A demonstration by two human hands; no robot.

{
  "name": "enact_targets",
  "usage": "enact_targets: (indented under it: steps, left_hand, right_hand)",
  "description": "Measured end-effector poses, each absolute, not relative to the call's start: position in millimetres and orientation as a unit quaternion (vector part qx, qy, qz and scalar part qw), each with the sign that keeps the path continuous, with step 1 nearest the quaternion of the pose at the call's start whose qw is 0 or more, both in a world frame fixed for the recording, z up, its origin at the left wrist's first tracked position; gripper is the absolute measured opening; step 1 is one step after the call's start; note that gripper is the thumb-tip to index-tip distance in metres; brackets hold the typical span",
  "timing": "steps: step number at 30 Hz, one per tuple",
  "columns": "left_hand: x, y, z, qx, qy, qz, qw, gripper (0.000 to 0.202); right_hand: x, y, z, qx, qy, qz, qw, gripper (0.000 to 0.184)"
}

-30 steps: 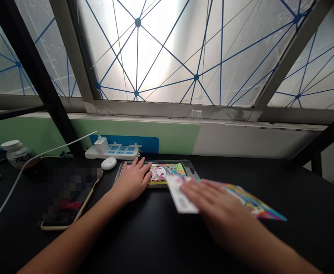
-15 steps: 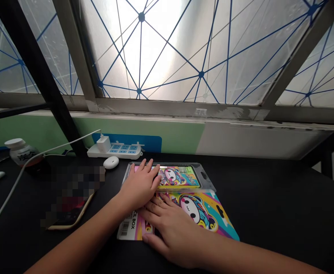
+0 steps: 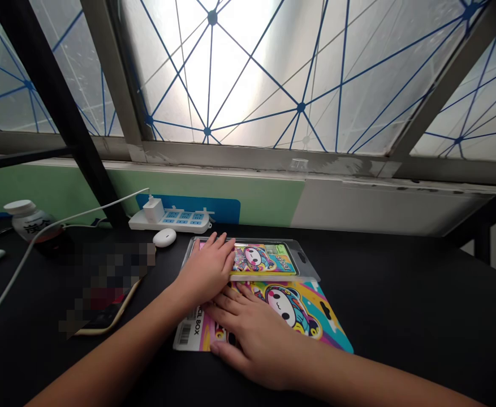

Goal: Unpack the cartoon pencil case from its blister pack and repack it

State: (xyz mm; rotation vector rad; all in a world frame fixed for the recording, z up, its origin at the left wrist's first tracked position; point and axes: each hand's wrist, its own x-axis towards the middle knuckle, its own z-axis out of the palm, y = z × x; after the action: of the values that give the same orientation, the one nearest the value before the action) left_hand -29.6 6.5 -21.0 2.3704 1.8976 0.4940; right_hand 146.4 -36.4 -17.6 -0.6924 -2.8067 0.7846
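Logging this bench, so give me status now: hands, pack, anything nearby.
Left hand open, flat on clear plastic blister pack. Right hand open, flat on printed pencil-box card just below it. White oval case beyond left hand.

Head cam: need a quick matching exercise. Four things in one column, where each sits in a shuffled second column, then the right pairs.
Things:
1. left hand
2. right hand
3. white power strip
4. white charger

Places:
A. plugged into the strip
B. flat on the clear plastic tray
C. at the back of the black desk
D. flat on the printed card

Pairs: 1-B, 2-D, 3-C, 4-A
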Motion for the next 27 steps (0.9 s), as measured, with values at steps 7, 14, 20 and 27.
enact_targets:
  steps: [7,14,20,27]
  left_hand:
    - [-54,15,-3,0.754,0.586,0.292,0.051,0.027]
    - [-66,20,-4,0.814,0.541,0.189,0.091,0.039]
    - [-65,20,-9,0.812,0.551,0.167,0.099,0.041]
    - [-57,15,-12,0.802,0.572,0.142,0.102,0.041]
  right_hand:
    - [147,-37,-21,-0.233,-0.934,0.262,0.064,0.058]
    - [147,-35,-24,-0.229,-0.938,0.252,0.069,0.057]
    - [144,-34,-24,-0.234,-0.941,0.232,0.072,0.058]
    - [136,-20,-30,-0.178,-0.959,0.189,0.112,0.052]
